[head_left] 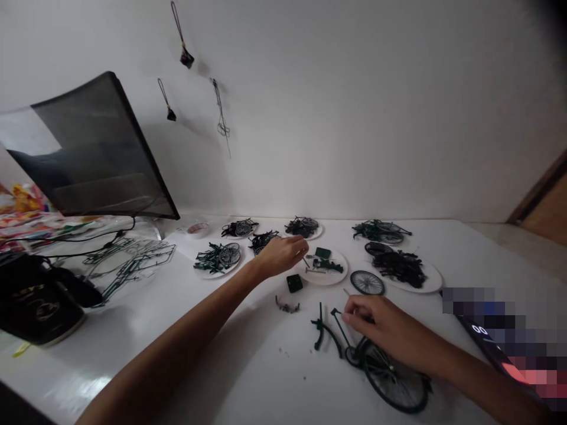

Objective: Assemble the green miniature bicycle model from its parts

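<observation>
My left hand (283,255) reaches over the left rim of a white plate (325,280) with its fingers pinched together; whatever is between the fingertips is too small to make out. On that plate lie small dark green parts (332,265) and thin pale pieces. My right hand (370,321) is closed just above a partly built model bicycle (349,354), thumb against fingers; a thin pale tip pokes out beyond them, its kind unclear. The bicycle's rear wheel (398,378) shows partly under the wrist. Beside it rests a curved green frame piece (325,330).
A loose spoked wheel (367,283), a green box-like part (294,283) and a handlebar-like piece (287,304) lie between the hands. Other plates hold bicycle parts, including a dark heap (398,265). A monitor (97,153), black bag (39,301) and phone (482,336) flank the table.
</observation>
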### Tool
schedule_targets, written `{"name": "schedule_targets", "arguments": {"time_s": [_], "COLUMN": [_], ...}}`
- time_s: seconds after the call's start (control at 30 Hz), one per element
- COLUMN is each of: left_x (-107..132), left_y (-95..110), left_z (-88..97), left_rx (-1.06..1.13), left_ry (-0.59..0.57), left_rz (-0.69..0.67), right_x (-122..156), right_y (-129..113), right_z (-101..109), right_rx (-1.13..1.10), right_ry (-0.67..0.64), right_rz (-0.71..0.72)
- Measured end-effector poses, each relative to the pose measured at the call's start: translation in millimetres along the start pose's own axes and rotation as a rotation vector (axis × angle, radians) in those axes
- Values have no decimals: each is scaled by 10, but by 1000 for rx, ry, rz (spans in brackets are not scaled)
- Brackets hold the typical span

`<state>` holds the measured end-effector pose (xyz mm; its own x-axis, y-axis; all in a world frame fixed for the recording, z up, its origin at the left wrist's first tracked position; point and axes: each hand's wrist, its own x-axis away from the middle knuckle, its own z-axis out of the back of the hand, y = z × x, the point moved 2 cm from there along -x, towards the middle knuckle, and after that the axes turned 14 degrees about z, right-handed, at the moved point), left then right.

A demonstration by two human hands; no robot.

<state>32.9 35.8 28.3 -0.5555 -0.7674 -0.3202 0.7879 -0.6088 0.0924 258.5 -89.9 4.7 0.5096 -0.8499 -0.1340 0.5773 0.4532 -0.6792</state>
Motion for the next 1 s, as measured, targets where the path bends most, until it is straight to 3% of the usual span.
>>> {"name": "schedule_targets", "arguments": {"time_s": [0.13,0.3,0.5,0.67,0.83,1.0], "left_x": [-298,-404,-381,-389,-277,-172], "left_y": [-13,-41,-35,40,69,51], "left_z": [-187,-352,-143,62,149,157], "left_rx": [-4,13,146,259,263,221], "left_ry": [-56,-133,-205,-381,-557,-550], "left_rz": [19,14,64,61,60,90], "right_x": [-51,68,153,184,191,201], "right_y": [70,163,293,300,256,216], "right_z": [27,-25,71,70,-24,-11], "right_rx": [-53,-132,-318,-732,-888,-931], "right_ry": [51,145,110,-77,-114,-81], "right_rz": [-23,-54,-110,-181,-218,-266]}}
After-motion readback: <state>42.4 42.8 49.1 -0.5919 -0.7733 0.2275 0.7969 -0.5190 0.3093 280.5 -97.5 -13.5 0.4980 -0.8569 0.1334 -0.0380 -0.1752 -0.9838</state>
